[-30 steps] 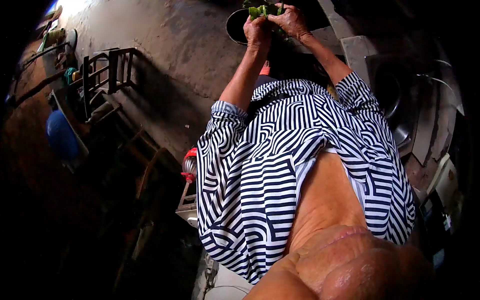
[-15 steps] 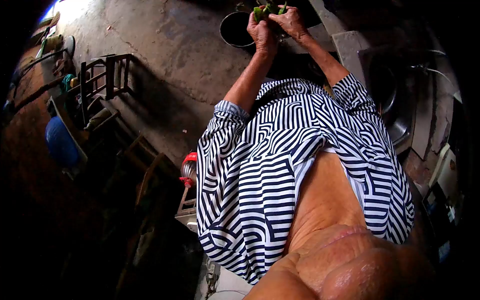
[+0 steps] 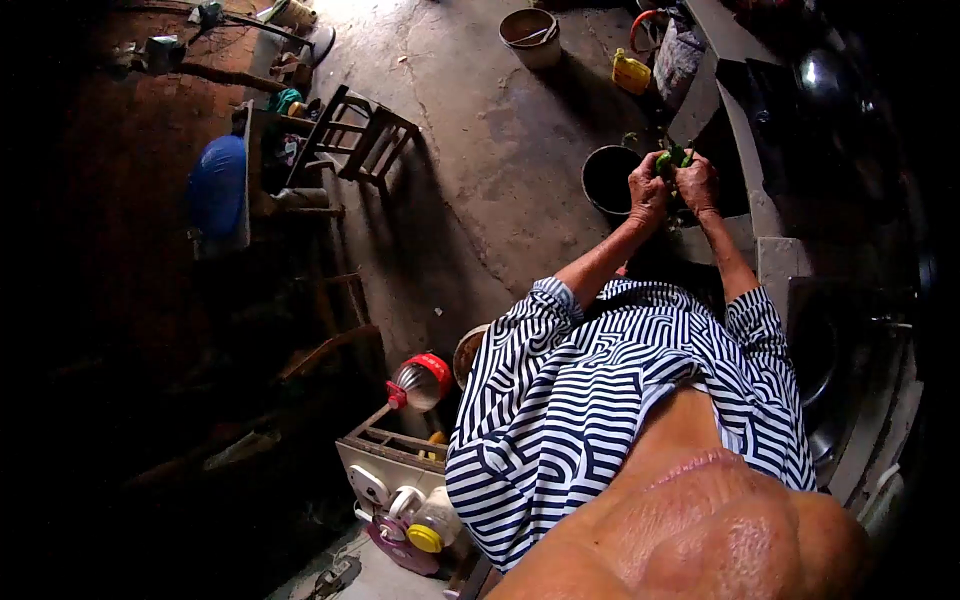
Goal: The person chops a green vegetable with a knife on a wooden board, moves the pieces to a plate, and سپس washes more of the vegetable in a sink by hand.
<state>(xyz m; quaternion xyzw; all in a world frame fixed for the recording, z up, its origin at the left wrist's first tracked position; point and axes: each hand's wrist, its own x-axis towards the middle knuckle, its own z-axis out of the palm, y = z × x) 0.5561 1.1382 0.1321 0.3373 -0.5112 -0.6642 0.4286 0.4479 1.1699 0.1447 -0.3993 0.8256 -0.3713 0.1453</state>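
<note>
My left hand (image 3: 649, 196) and my right hand (image 3: 697, 185) are close together in front of me, both arms stretched out. Fingers of my left hand are closed around a green vegetable (image 3: 663, 164), pepper-like in shape. Another green piece (image 3: 686, 158) sticks up from the pinched fingers of my right hand. Small size and distance hide the exact kind. Just left of my hands, a dark round bucket (image 3: 588, 190) stands on the floor, its inside in shadow. A small green scrap lies beyond its rim.
Farther off are a pale bucket (image 3: 532, 55) and a yellow jug (image 3: 630, 73). A wooden chair (image 3: 368, 140) stands left, near a blue rounded object (image 3: 218, 187). A red-labelled clear bottle (image 3: 420, 382) lies close to my left side; a stone-like counter edge (image 3: 738, 130) runs along the right.
The view has swung, so my hands appear lower and farther right, and more floor shows beyond them. Both hands still hold the green vegetable, now closer together.
</note>
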